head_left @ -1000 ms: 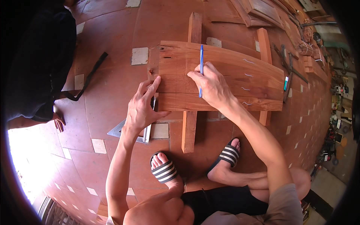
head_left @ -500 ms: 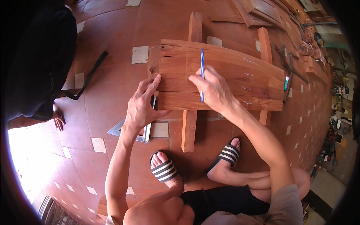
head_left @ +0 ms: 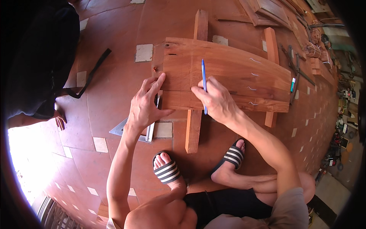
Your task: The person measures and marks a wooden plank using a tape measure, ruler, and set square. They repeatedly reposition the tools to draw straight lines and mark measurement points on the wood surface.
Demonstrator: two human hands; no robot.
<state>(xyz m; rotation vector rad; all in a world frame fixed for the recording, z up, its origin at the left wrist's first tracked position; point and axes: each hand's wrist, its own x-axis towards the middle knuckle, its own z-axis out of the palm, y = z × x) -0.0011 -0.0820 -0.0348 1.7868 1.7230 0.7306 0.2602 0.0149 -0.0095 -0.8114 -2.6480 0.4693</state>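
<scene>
A wide wooden panel (head_left: 225, 57) with a seam along it and several short white curved marks lies across two wooden bars, the left bar (head_left: 193, 133) and the right bar (head_left: 272, 44). My right hand (head_left: 216, 97) grips a blue-and-white pen (head_left: 203, 72) over the panel, near the seam. At the panel's left end is my left hand (head_left: 144, 101), its fingers and thumb spread, fingertips touching the edge. Beneath that hand lies a metal square (head_left: 150, 133), partly hidden by the hand and wrist.
A small green-and-white item (head_left: 292, 84) sits by the panel's right end, near long metal tools (head_left: 298, 68). Wooden frames (head_left: 268, 13) lie at the far right. Another person in dark clothes (head_left: 40, 61) is at the left, with a dangling black strap (head_left: 91, 78). My sandalled feet (head_left: 166, 168) stand close by.
My right hand has moved slightly nearer to me and left, bringing the pen's lower end past the panel's near edge. My left hand stays at the panel's end.
</scene>
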